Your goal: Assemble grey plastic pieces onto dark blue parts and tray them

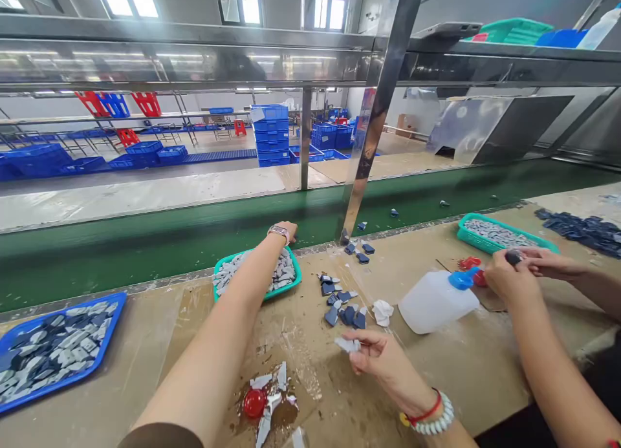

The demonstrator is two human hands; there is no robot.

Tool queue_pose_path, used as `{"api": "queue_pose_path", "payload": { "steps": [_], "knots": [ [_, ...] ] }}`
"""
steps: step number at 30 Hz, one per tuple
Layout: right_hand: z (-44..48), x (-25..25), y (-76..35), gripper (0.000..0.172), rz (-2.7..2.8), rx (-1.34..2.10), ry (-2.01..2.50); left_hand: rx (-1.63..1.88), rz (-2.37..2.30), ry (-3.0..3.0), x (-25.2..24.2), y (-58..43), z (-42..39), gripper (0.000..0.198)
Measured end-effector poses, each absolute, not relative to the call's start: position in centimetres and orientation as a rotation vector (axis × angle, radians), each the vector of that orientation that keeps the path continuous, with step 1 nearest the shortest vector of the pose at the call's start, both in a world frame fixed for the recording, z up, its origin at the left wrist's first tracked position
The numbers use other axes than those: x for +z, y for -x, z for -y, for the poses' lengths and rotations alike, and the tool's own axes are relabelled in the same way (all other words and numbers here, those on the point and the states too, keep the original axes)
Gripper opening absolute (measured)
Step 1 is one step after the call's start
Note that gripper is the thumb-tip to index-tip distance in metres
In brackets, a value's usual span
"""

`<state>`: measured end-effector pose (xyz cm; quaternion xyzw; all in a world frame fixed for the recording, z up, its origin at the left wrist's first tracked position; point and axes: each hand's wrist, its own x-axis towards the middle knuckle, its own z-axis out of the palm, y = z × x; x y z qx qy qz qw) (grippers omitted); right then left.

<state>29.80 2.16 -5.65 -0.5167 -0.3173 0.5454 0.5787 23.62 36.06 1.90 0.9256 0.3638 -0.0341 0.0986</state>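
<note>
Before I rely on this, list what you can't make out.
In the head view:
Left hand: fingertips hidden behind the hand; any grip unclear.
Nearer green tray: middle covered by the left forearm.
Blue tray: cut off by the left edge.
Dark item: partly covered by a co-worker's hand.

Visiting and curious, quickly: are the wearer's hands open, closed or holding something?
Left hand: open or closed cannot be told.
Right hand: holding a grey piece.

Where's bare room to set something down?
Bare cardboard lies between the blue tray and nearer green basket, and beyond the white jug, right of the dark pieces. Crowded: beyond the right hand, with those pieces and a white wad; around the red dome, with grey scraps.
</note>
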Motion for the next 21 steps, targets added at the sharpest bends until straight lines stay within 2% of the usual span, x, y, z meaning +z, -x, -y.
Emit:
{"api": "queue_pose_path", "payload": {
  "steps": [4,7,10,13,16,19,21],
  "knots": [
    [-0.5,-7.3,-28.6,0.034,1.267,0.829,1.568,0.357,-1.075,-2.712,5.5,-19.0,-35.2,0.026],
    [0.3,-9.1,-27.5,0.042,1.525,0.508,1.679,0.789,-1.117,-2.631,8.1,-12.7,-32.2,0.029],
    [0.7,-10.7,-27.2,0.053,1.576,0.352,1.716,1.167,-0.994,-2.322,8.8,-4.6,-26.1,0.030],
    [0.9,-11.2,-28.0,0.054,1.575,0.379,1.731,1.295,-0.956,-1.916,6.5,3.4,-18.1,0.031],
    [1.2,-10.4,-28.7,0.043,1.625,0.434,1.708,1.293,-1.149,-1.553,1.7,9.2,-10.4,0.032],
    [1.5,-9.2,-27.7,0.032,1.647,0.439,1.613,1.321,-1.206,-1.011,-3.4,11.4,-4.7,0.037],
    [1.6,-8.6,-26.0,0.031,1.652,0.491,1.552,1.311,-1.116,-0.602,-5.7,10.9,-2.2,0.037]
  ]
}}
